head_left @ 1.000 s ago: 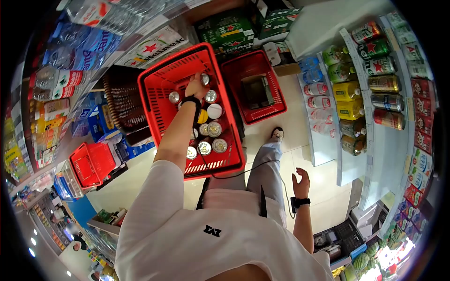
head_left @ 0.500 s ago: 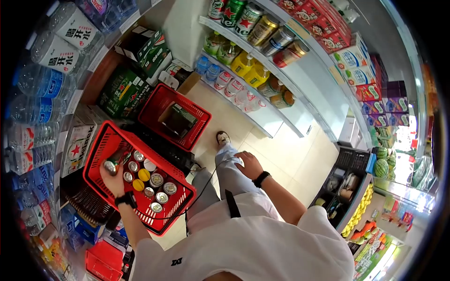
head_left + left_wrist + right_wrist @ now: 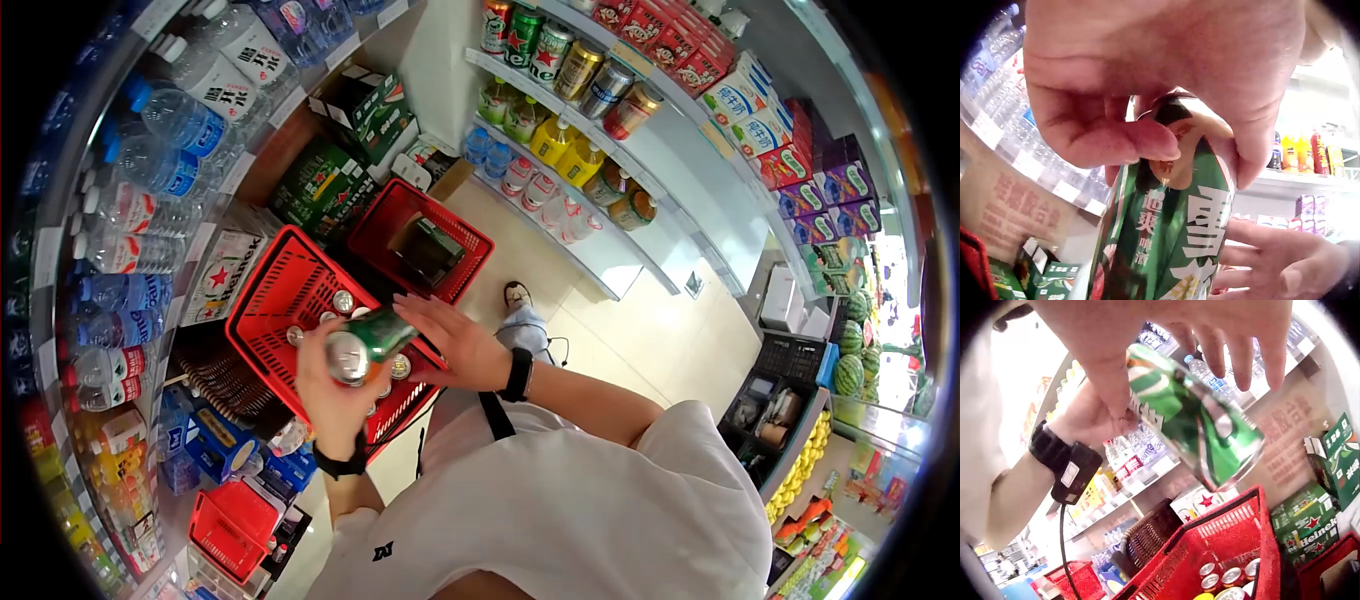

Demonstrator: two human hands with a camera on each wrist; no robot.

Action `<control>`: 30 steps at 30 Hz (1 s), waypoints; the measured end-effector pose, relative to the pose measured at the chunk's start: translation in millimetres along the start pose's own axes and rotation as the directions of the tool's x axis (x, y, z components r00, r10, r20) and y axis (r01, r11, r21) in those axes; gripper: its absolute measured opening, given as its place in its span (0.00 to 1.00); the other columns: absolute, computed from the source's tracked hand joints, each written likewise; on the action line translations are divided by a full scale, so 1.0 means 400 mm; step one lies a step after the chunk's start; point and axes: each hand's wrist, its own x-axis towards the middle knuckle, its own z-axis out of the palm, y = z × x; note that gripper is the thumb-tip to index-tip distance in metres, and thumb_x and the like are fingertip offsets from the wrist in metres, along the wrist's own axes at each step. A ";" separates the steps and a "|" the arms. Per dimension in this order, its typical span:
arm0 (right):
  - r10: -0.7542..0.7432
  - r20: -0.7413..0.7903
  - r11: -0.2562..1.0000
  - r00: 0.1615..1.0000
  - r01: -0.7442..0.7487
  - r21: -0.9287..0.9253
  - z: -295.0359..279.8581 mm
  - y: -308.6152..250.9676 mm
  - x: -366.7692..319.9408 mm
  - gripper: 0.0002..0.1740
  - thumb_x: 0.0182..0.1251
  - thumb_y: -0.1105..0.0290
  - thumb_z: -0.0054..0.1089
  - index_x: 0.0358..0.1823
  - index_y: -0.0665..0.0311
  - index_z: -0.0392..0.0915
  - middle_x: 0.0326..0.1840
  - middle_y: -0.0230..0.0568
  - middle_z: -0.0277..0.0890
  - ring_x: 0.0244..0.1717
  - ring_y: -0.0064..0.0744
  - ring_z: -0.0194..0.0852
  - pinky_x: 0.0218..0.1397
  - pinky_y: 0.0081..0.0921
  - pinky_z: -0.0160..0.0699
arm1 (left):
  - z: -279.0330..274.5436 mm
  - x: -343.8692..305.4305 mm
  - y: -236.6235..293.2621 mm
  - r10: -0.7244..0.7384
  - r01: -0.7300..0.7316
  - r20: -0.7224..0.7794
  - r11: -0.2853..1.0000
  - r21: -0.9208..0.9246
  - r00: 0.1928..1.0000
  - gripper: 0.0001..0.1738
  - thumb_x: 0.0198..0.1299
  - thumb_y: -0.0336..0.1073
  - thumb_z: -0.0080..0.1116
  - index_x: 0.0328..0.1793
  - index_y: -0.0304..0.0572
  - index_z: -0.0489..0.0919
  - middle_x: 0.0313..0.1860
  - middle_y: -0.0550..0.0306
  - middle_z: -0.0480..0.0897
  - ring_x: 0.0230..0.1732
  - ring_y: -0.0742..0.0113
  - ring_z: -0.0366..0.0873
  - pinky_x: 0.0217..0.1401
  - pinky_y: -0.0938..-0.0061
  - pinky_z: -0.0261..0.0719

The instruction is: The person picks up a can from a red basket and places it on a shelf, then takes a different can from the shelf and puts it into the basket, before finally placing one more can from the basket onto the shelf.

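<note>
My left hand (image 3: 328,395) grips a green beer can (image 3: 388,335) near its top end, holding it tilted above the red shopping basket (image 3: 290,262). In the left wrist view, thumb and fingers curl round the top of the beer can (image 3: 1169,237), which has white Chinese lettering. My right hand (image 3: 462,345) is beside the can's other end, its straight fingers overlapping that end in the head view. The right wrist view shows those fingers spread near the can (image 3: 1200,428). Upright drink cans (image 3: 1232,575) stand inside the basket, partly hidden by my hands.
A second red basket (image 3: 480,245) with a dark carton stands behind. Green beer cartons (image 3: 322,190) and a wicker basket (image 3: 222,378) lie near. Shelves of water bottles (image 3: 185,120) run along the left; shelved cans (image 3: 580,70) and drinks stand at the right.
My left hand was down among the basket's cans, then lifted the green can out and brought it in front of the body. My right hand has come over from the right side to the can.
</note>
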 end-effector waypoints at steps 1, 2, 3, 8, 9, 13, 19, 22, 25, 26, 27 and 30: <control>0.020 -0.007 1.000 1.000 -0.020 -0.001 0.009 -0.020 -0.015 0.51 0.50 0.61 0.71 0.74 0.62 0.51 0.72 0.49 0.57 0.71 0.50 0.56 0.72 0.45 0.59 | 0.007 -0.010 0.017 -0.018 0.018 0.046 1.000 0.001 0.999 0.34 0.33 0.36 0.76 0.51 0.41 0.75 0.44 0.50 0.77 0.43 0.52 0.79 0.44 0.66 0.78; 0.037 -0.029 0.999 0.999 -0.037 0.006 0.010 -0.042 -0.026 0.50 0.49 0.63 0.71 0.73 0.63 0.52 0.71 0.49 0.57 0.70 0.51 0.58 0.71 0.43 0.61 | 0.014 -0.017 0.040 0.033 -0.033 0.047 0.999 -0.002 0.998 0.34 0.33 0.36 0.77 0.50 0.42 0.75 0.42 0.51 0.77 0.42 0.53 0.79 0.43 0.66 0.79; 0.029 -0.029 1.000 0.999 -0.029 0.003 0.015 -0.052 -0.044 0.50 0.49 0.63 0.71 0.73 0.63 0.52 0.71 0.49 0.57 0.70 0.51 0.58 0.71 0.43 0.61 | 0.020 -0.024 0.064 0.081 -0.081 0.048 0.997 -0.004 0.996 0.33 0.33 0.37 0.77 0.50 0.42 0.76 0.41 0.52 0.77 0.41 0.53 0.79 0.41 0.66 0.79; 0.137 -0.099 0.989 0.986 -0.130 0.072 0.017 -0.073 -0.111 0.46 0.45 0.69 0.71 0.68 0.64 0.57 0.65 0.50 0.65 0.62 0.52 0.68 0.61 0.38 0.73 | 0.023 -0.072 0.121 0.094 -0.085 0.136 0.994 -0.072 0.986 0.35 0.31 0.37 0.77 0.51 0.42 0.76 0.40 0.52 0.77 0.40 0.52 0.79 0.40 0.65 0.79; 0.142 -0.106 0.987 0.984 -0.134 0.086 0.014 -0.081 -0.120 0.46 0.43 0.70 0.72 0.67 0.64 0.59 0.64 0.49 0.67 0.61 0.51 0.70 0.61 0.39 0.73 | 0.021 -0.082 0.134 0.075 -0.059 0.171 0.994 -0.092 0.982 0.35 0.31 0.35 0.77 0.50 0.40 0.75 0.41 0.50 0.77 0.42 0.51 0.79 0.42 0.64 0.79; 0.195 -0.187 0.977 0.963 -0.175 0.119 -0.025 -0.128 -0.149 0.48 0.40 0.63 0.77 0.65 0.64 0.60 0.59 0.52 0.71 0.56 0.55 0.74 0.57 0.39 0.76 | -0.006 -0.094 0.182 0.238 -0.222 0.105 0.965 -0.140 0.966 0.40 0.31 0.39 0.79 0.56 0.41 0.76 0.40 0.53 0.78 0.36 0.57 0.79 0.38 0.68 0.77; 0.273 -0.164 0.924 0.948 -0.211 0.320 -0.198 -0.239 -0.138 0.46 0.45 0.67 0.78 0.65 0.66 0.61 0.56 0.39 0.74 0.54 0.27 0.75 0.58 0.29 0.75 | -0.026 -0.101 0.181 0.311 -0.295 -0.019 0.877 -0.379 0.950 0.41 0.39 0.31 0.76 0.64 0.40 0.72 0.49 0.52 0.78 0.33 0.67 0.80 0.36 0.76 0.79; 0.233 -0.303 0.881 0.924 -0.069 0.468 -0.254 -0.278 -0.130 0.44 0.46 0.76 0.76 0.65 0.66 0.60 0.60 0.37 0.71 0.58 0.27 0.72 0.62 0.28 0.73 | -0.041 -0.121 0.195 0.291 -0.261 0.025 0.891 -0.371 0.956 0.40 0.40 0.32 0.75 0.64 0.41 0.71 0.50 0.52 0.78 0.36 0.66 0.81 0.39 0.74 0.80; 0.228 -0.352 0.876 0.908 -0.034 0.480 -0.291 -0.316 -0.130 0.43 0.47 0.78 0.76 0.65 0.66 0.61 0.58 0.37 0.71 0.57 0.26 0.72 0.62 0.27 0.72 | -0.042 -0.138 0.199 0.293 -0.248 0.062 0.889 -0.385 0.954 0.39 0.42 0.33 0.75 0.64 0.41 0.71 0.51 0.52 0.78 0.37 0.65 0.81 0.40 0.74 0.80; 0.229 -0.346 0.897 0.910 -0.059 0.439 -0.305 -0.326 -0.130 0.43 0.47 0.79 0.75 0.65 0.67 0.61 0.58 0.37 0.72 0.56 0.26 0.73 0.61 0.27 0.73 | -0.043 -0.145 0.203 0.273 -0.220 0.071 0.882 -0.415 0.959 0.39 0.41 0.29 0.73 0.64 0.41 0.71 0.52 0.53 0.78 0.38 0.67 0.81 0.40 0.75 0.79; 0.230 -0.340 0.914 0.912 -0.083 0.397 -0.317 -0.332 -0.130 0.42 0.46 0.79 0.75 0.64 0.68 0.61 0.57 0.37 0.73 0.55 0.25 0.73 0.60 0.27 0.73 | -0.045 -0.149 0.205 0.253 -0.193 0.081 0.875 -0.445 0.964 0.40 0.40 0.26 0.71 0.65 0.41 0.71 0.52 0.54 0.79 0.39 0.68 0.80 0.40 0.77 0.77; 0.294 -0.363 0.918 0.884 -0.155 0.366 -0.311 -0.355 -0.122 0.41 0.46 0.81 0.75 0.62 0.70 0.62 0.55 0.38 0.73 0.54 0.25 0.73 0.58 0.27 0.74 | -0.051 -0.154 0.217 0.287 -0.227 0.080 0.874 -0.429 0.955 0.43 0.39 0.29 0.74 0.66 0.41 0.70 0.54 0.53 0.78 0.43 0.66 0.80 0.41 0.76 0.78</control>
